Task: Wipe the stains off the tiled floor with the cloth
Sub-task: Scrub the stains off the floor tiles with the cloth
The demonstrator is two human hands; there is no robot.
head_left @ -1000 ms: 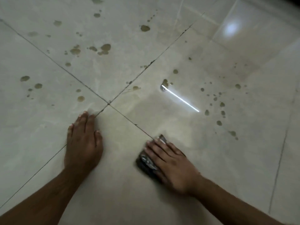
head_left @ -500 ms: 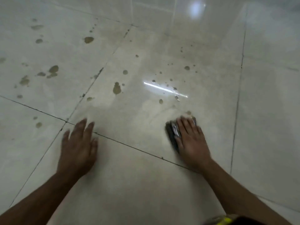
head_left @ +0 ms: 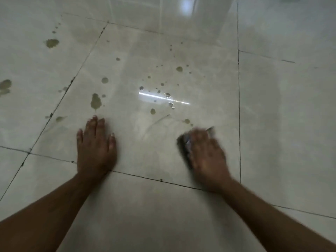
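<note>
Head view: the right hand (head_left: 205, 151) lies palm down on a dark cloth (head_left: 183, 145), pressing it against the pale tiled floor (head_left: 281, 124). The hand is blurred, so the exact lie of its fingers cannot be read; they appear stretched forward over the cloth rather than curled round it. Most of the cloth is hidden beneath the palm and fingers. What shows is a dark edge along the thumb side of the hand, and a small dark corner (head_left: 211, 129) poking out past the fingertips.

The left hand (head_left: 95, 150) rests flat on the same tile, fingers straight and close together, holding nothing, well apart from the cloth and on the thumb side of the right hand.

Just beyond the right hand's fingertips sit a small brownish stain (head_left: 186, 121) and a thin curved smear (head_left: 160, 120). Further ahead of both hands, a scatter of small droplets (head_left: 164, 84) surrounds a bright streak of reflected light (head_left: 163, 99). A larger stain (head_left: 95, 101) lies just ahead of the left hand's fingertips, with a round spot (head_left: 105, 80) beyond it. More blotches (head_left: 52, 43) lie on the tile past the dark grout line (head_left: 72, 82), off to the outer side of the left hand.
</note>
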